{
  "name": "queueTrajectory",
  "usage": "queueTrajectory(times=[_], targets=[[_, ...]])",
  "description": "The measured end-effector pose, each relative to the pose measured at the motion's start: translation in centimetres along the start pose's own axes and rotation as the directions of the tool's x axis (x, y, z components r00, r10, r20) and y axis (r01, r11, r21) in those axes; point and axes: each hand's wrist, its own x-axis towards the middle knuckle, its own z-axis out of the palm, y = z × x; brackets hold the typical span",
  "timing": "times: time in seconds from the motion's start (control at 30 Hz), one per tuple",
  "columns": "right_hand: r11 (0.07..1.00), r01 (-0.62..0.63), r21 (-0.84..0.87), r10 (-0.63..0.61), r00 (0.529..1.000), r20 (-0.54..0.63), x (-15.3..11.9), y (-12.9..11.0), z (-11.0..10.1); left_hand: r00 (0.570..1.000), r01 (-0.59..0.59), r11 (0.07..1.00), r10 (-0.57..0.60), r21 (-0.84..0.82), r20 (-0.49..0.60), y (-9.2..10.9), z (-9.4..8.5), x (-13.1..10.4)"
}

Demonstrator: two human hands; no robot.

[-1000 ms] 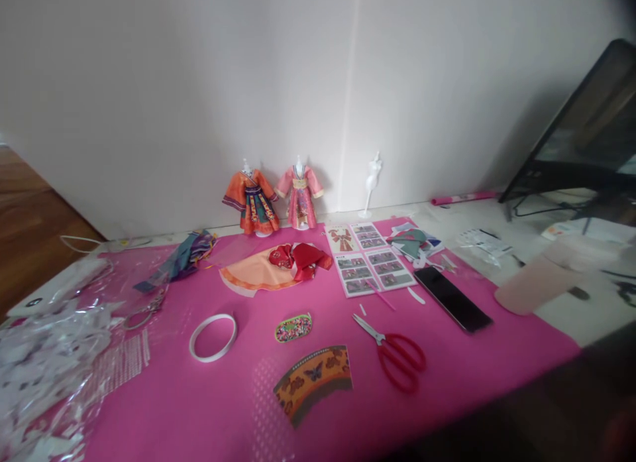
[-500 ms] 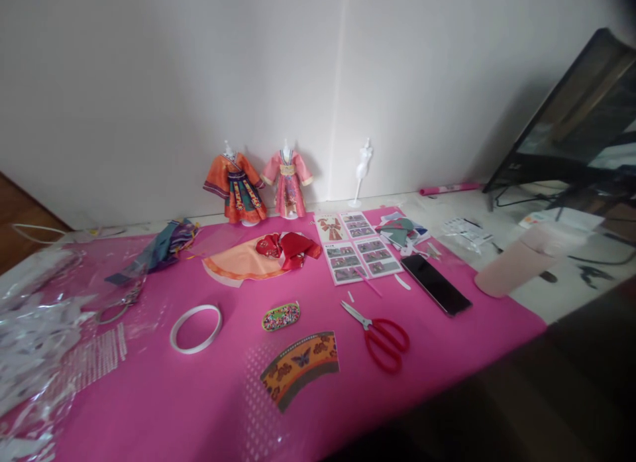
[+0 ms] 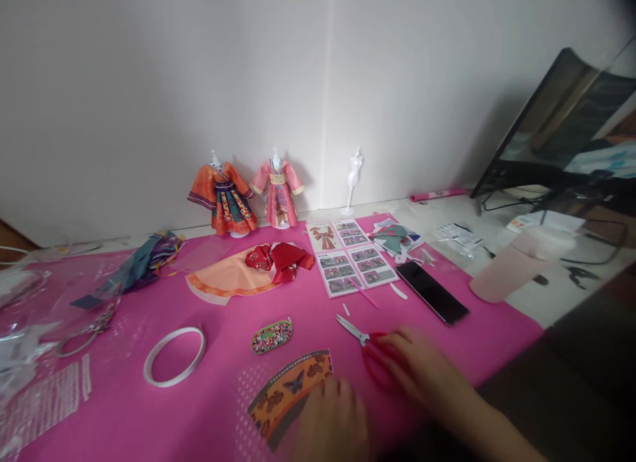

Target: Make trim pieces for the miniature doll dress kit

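My left hand is low in the head view, over the right end of a curved orange fabric piece printed with a butterfly and flowers. Its knuckles face me and motion blurs it, so the grip of its fingers is unclear. Farther right, my right hand lies over the red handles of a pair of scissors, fingers stretched across them. The scissors lie on the pink mat, blades pointing away and left. Just beyond the fabric is a small oval case of coloured beads.
White ribbon roll left; peach and red garment and instruction sheet behind. Two dressed mini mannequins and a bare one stand by the wall. Phone, pink bottle right; plastic bags left.
Both hands have come into view from below: the left over the fabric piece, the right onto the scissors' handles. The camera view has shifted slightly; the scissors and fabric look unmoved on the mat.
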Motion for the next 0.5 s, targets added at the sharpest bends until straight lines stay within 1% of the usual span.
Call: queueTrajectory(times=[0.07, 0.1, 0.23, 0.3, 0.37, 0.43, 0.5], targets=[[0.998, -0.042, -0.043, 0.043, 0.999, 0.023, 0.2, 0.4, 1.3, 0.999, 0.014, 0.994, -0.02, 0.112, 0.047, 0.6, 0.4, 1.0], [0.997, -0.054, -0.061, 0.056, 0.998, 0.027, 0.1, 0.5, 1.8, 0.998, 0.003, 0.986, -0.012, 0.164, 0.058, 0.8, 0.7, 1.2], [0.989, -0.085, -0.12, 0.085, 0.996, -0.002, -0.1, 0.3, 2.6, 0.998, -0.036, 0.956, 0.02, 0.291, 0.056, 1.0, 1.8, 1.0], [0.985, -0.09, -0.15, 0.088, 0.996, -0.019, 0.1, 0.2, 2.8, 1.0, -0.01, 0.944, 0.0, 0.329, 0.03, 0.7, 2.6, 0.5], [0.979, -0.097, -0.18, 0.094, 0.995, -0.023, 0.3, 0.2, 3.1, 1.0, 0.029, 0.942, -0.024, 0.334, -0.019, 0.4, 3.3, -0.1], [0.972, -0.104, -0.21, 0.102, 0.995, -0.024, 0.4, 0.3, 3.4, 0.997, 0.054, 0.95, -0.033, 0.306, -0.073, 0.1, 3.8, -0.8], [0.967, -0.11, -0.231, 0.104, 0.994, -0.038, 0.4, 0.7, 3.8, 0.992, 0.051, 0.962, -0.018, 0.27, -0.122, -0.1, 4.3, -1.6]])
